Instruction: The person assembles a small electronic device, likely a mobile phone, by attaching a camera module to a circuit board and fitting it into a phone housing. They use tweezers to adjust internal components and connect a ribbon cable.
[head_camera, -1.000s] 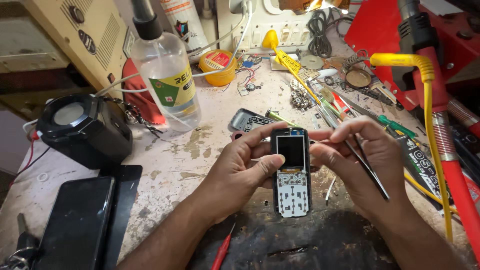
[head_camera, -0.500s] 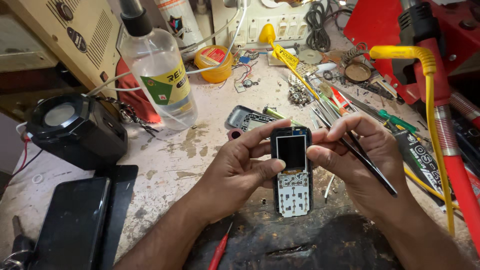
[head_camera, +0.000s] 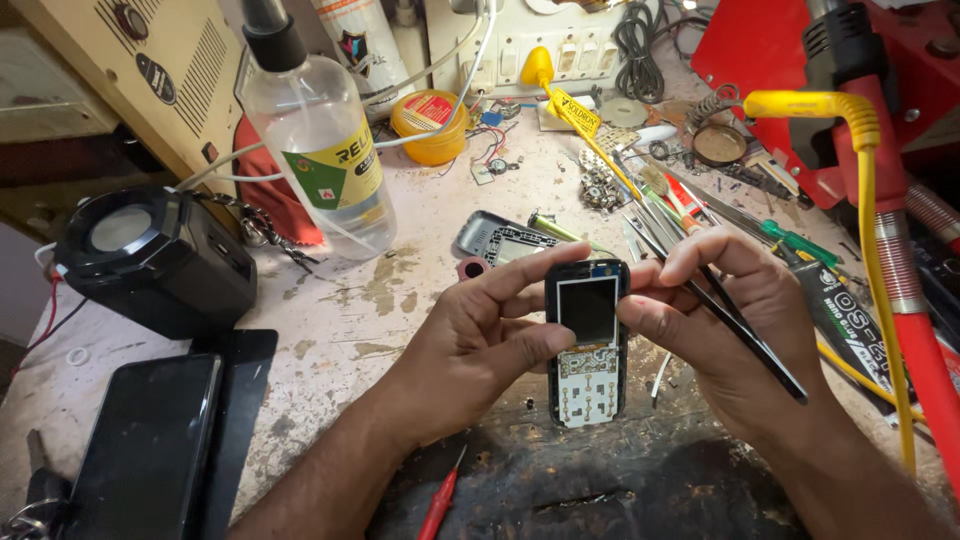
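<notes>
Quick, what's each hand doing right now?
Left hand: closed on the opened phone, gripping its left edge.
Right hand: holding tweezers, fingertips on the phone's right edge.

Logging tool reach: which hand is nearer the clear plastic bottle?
Left. The left hand lies below and right of the bottle; the right hand is farther right, beyond the phone.

A phone stands between the left hand and the right hand, both touching it. Tweezers lie across the right hand. Behind the left hand sit a phone cover and a bottle. Far left of it are a speaker and a tablet. A probe lies before it.
</notes>
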